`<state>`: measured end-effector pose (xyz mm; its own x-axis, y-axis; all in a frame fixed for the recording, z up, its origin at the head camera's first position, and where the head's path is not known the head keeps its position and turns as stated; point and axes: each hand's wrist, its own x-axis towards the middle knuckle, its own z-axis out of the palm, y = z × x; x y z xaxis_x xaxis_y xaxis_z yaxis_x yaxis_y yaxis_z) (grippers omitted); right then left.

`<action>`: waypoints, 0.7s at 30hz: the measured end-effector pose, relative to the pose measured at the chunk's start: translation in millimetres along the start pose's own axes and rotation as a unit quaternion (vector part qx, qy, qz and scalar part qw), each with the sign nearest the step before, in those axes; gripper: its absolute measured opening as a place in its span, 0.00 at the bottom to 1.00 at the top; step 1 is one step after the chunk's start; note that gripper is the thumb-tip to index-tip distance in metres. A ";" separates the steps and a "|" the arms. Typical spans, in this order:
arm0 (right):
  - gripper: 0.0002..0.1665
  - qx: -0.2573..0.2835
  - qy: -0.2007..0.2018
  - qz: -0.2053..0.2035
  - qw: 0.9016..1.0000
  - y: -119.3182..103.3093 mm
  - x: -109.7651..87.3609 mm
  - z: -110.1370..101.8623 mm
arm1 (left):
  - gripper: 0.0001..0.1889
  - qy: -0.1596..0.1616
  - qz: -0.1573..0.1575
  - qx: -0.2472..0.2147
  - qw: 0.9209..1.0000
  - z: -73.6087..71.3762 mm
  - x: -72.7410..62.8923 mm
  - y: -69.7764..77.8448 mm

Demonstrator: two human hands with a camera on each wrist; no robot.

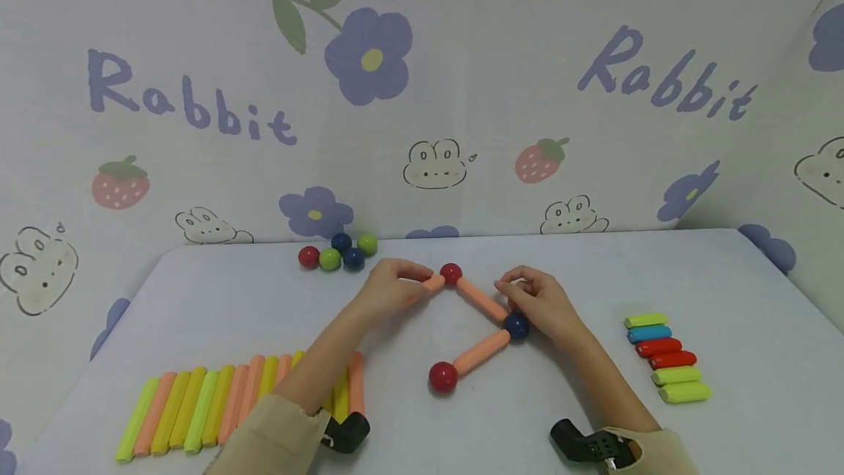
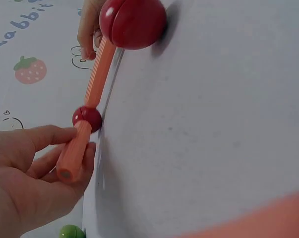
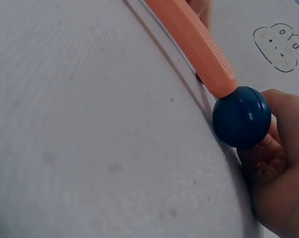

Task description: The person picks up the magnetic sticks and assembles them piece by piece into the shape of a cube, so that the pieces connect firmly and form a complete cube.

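Observation:
My left hand [image 1: 393, 286] pinches an orange stick [image 2: 74, 151], whose far end meets a red ball [image 1: 451, 274]. A second orange stick [image 1: 482, 299] runs from that ball to a dark blue ball [image 1: 516, 326]. From the blue ball, a third orange stick [image 1: 481, 352] leads to a nearer red ball [image 1: 443, 377]. My right hand [image 1: 544, 304] is just behind the blue ball, fingers loosely curled. In the right wrist view the ball [image 3: 242, 117] covers part of those fingers, and I cannot tell whether they touch it.
A row of long orange, yellow and green sticks [image 1: 198, 409] lies at front left, partly under my left forearm. Several loose balls [image 1: 330, 259] sit by the back edge. Short green, blue and red sticks [image 1: 666, 355] lie at right. A patterned cloth [image 1: 461, 94] hangs behind.

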<state>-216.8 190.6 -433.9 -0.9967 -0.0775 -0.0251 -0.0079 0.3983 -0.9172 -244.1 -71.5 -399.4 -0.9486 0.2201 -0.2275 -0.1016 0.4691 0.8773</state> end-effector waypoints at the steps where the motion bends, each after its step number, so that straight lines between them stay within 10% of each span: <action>1: 0.16 -0.003 -0.008 -0.002 1.000 0.2 0.0 -0.5 | 0.17 -0.006 0.004 0.003 1.000 0.7 3.2 1.8; 21: 0.27 -0.056 -0.008 -0.026 0.998 -2.3 -1.6 -1.7 | 0.14 -0.096 0.085 0.064 0.990 35.5 37.1 24.3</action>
<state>-215.3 191.3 -431.1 -0.9932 -0.1154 0.0144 -0.0698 0.4922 -0.8677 -271.1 -21.6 -401.5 -0.8727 0.4585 -0.1680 0.1051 0.5124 0.8523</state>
